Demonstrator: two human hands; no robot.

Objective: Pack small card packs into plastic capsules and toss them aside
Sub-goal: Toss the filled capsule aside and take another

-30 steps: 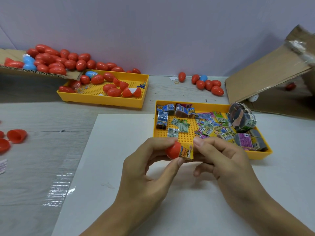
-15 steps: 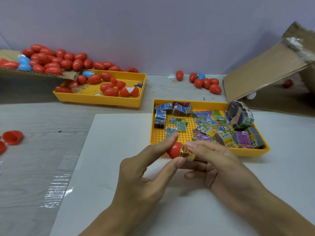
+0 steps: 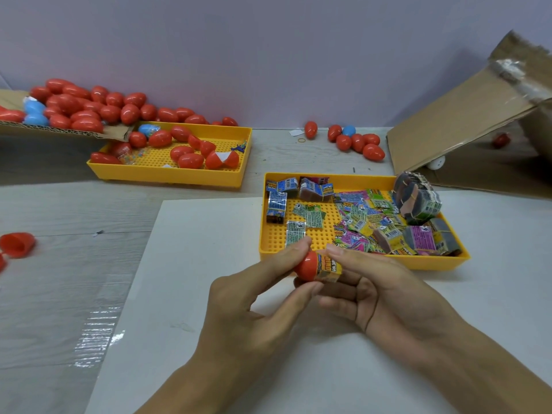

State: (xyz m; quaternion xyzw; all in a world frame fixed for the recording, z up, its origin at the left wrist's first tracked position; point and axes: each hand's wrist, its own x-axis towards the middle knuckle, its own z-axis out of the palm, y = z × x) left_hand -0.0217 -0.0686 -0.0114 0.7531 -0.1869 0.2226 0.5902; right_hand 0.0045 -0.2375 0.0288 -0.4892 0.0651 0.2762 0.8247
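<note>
My left hand (image 3: pixel 257 303) pinches a red capsule half (image 3: pixel 306 265) between thumb and forefinger, its open end facing right. A yellow card pack (image 3: pixel 328 266) sticks partway out of that half. My right hand (image 3: pixel 379 291) pinches the pack's right end with thumb and forefinger. Both hands hover over the white sheet (image 3: pixel 191 294), just in front of the yellow tray of card packs (image 3: pixel 310 234), where several loose packs and banded bundles (image 3: pixel 416 197) lie.
A second yellow tray (image 3: pixel 167 174) at the back left holds red capsules (image 3: pixel 188 159). A pile of red and blue capsules (image 3: pixel 74 106) lies on cardboard behind it. More capsules (image 3: pixel 355 141) lie at the back centre. A cardboard flap (image 3: pixel 466 115) leans at the right. A red half (image 3: pixel 16 243) lies left.
The card pack has gone deeper into the red half, with less of it showing. Both hands stayed in front of the tray, and my left forefinger now lies over the capsule's top.
</note>
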